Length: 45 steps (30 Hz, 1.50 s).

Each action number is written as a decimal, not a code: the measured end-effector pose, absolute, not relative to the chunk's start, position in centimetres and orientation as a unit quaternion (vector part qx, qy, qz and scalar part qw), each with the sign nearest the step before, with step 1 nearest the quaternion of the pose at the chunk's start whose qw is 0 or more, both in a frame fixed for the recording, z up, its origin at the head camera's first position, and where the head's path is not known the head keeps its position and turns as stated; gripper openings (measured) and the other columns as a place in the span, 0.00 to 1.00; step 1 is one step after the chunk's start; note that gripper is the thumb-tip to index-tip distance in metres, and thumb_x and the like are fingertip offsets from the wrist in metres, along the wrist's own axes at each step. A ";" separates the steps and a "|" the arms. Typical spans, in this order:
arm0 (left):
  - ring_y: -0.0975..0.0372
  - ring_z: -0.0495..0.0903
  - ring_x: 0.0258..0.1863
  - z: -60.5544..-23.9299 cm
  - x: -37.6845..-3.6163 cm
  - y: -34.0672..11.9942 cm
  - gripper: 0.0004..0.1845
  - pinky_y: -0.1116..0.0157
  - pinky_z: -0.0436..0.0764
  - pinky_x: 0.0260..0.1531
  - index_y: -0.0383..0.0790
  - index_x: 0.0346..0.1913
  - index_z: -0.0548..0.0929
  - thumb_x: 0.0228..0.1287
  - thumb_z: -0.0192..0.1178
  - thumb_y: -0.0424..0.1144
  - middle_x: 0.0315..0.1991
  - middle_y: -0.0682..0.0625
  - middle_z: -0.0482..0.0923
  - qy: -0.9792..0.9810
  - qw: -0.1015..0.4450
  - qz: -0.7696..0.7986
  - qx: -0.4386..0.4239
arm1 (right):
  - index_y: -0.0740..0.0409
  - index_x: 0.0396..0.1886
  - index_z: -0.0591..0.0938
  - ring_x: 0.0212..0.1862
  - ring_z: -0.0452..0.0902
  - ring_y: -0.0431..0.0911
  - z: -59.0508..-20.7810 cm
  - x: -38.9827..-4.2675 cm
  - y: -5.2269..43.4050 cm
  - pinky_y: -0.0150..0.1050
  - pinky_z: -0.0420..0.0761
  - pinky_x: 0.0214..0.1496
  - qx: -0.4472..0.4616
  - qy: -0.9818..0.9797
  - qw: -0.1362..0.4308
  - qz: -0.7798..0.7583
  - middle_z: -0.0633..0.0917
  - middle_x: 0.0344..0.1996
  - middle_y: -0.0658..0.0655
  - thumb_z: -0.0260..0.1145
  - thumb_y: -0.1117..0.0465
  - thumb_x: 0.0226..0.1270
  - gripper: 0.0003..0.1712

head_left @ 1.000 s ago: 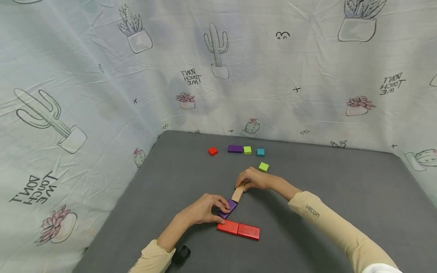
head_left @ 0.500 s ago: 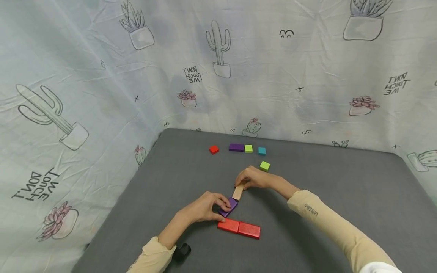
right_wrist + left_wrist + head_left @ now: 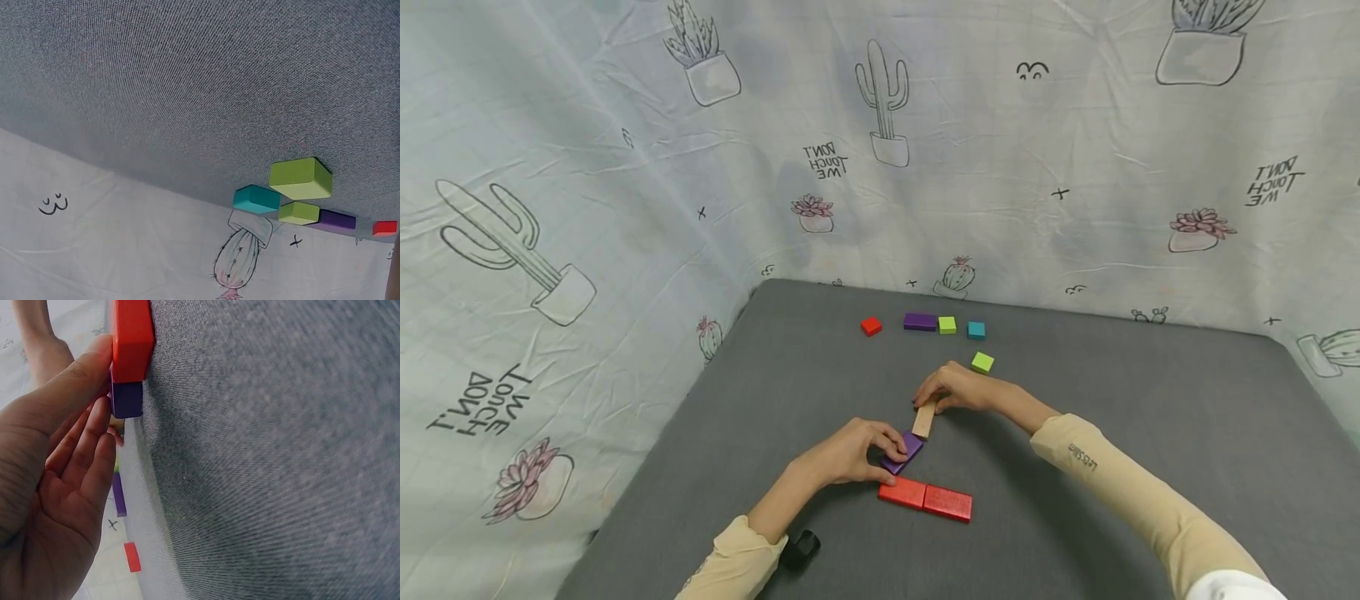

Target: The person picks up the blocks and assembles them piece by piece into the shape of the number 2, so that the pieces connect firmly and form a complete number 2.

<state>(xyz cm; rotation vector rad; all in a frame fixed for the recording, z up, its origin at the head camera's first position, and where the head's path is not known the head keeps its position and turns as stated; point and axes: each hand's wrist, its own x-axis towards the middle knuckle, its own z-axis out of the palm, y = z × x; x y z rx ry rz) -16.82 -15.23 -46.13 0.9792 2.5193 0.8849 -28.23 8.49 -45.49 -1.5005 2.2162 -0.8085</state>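
Fingers of our right hand (image 3: 957, 387) clamp the wooden block (image 3: 925, 420) just beyond the purple block (image 3: 913, 447), while our left hand (image 3: 859, 452), thumb and fingers apart, touches it and the nearest red block (image 3: 904, 493). We judge the wood light, stiff, best pinched along its sides.

Grey tabletop (image 3: 1090, 392) (woven look), red blk (image 3: 901, 493) + 2nd red blk (image 3: 947, 503) end-to-end nr front, purple blk (image 3: 913, 445) just beyond L end, wood blk (image 3: 923, 422) next to that, back L-R: small red blk (image 3: 871, 326), long purple blk (image 3: 920, 322), lime blk (image 3: 947, 325), teal blk (image 3: 976, 331), other lime blk (image 3: 982, 362) nearer
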 end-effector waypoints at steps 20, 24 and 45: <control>0.67 0.76 0.51 -46.2 -16.6 -15.4 0.16 0.65 0.74 0.56 0.45 0.42 0.89 0.48 0.76 0.39 0.47 0.60 0.80 0.879 0.147 0.307 0.333 | 0.69 0.61 0.74 0.61 0.66 0.66 -44.3 -30.3 13.7 0.61 0.69 0.58 -0.348 0.914 0.074 -0.196 0.72 0.59 0.73 0.76 0.57 0.53 0.38; 0.68 0.76 0.51 -46.4 -16.5 -15.5 0.16 0.64 0.74 0.56 0.45 0.43 0.89 0.48 0.75 0.40 0.47 0.60 0.80 0.879 0.150 0.308 0.332 | 0.71 0.54 0.78 0.48 0.75 0.58 -45.5 -30.8 15.1 0.52 0.76 0.48 -0.338 0.917 0.068 -0.200 0.78 0.46 0.68 0.74 0.60 0.56 0.28; 0.67 0.76 0.51 -46.1 -17.0 -15.3 0.16 0.63 0.73 0.57 0.45 0.43 0.89 0.48 0.75 0.40 0.48 0.59 0.80 0.878 0.146 0.308 0.336 | 0.69 0.40 0.86 0.31 0.82 0.50 -43.7 -32.9 14.7 0.43 0.80 0.35 -0.210 0.915 0.020 -0.345 0.87 0.30 0.61 0.76 0.66 0.49 0.17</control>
